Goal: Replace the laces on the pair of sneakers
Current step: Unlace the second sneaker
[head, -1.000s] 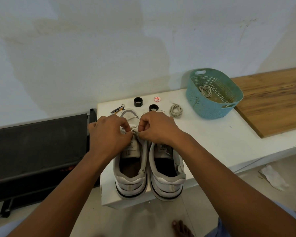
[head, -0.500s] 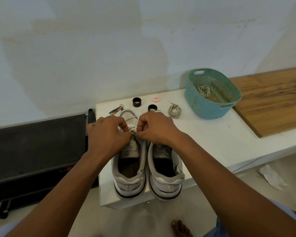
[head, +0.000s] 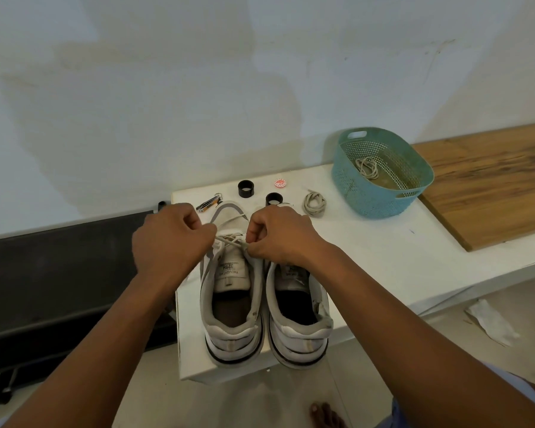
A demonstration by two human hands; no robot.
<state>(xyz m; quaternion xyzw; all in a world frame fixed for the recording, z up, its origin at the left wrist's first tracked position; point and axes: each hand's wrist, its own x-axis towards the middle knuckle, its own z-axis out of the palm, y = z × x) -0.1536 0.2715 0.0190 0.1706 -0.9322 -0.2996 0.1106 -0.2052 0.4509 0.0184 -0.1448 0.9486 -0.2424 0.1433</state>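
Note:
Two white sneakers stand side by side on the white table (head: pixel 368 267), heels toward me: the left sneaker (head: pixel 231 304) and the right sneaker (head: pixel 297 316). A white lace (head: pixel 230 239) crosses the top eyelets of the left sneaker. My left hand (head: pixel 170 242) pinches one strand of it at the left; my right hand (head: pixel 278 236) pinches the other strand at the right. A coiled grey lace (head: pixel 314 204) lies behind the shoes. Another coiled lace (head: pixel 366 168) sits inside the teal basket (head: pixel 380 199).
Behind the shoes lie two black rings (head: pixel 245 188), (head: pixel 274 199), a small red-and-white cap (head: pixel 280 182) and metal clippers (head: pixel 209 204). A wooden board (head: pixel 491 180) lies at the right. A dark panel (head: pixel 59 273) stands left of the table. A bare foot (head: pixel 325 415) shows below.
My two hands have drawn a little apart over the left sneaker, and the lace strands between them now show. The shoes have not moved.

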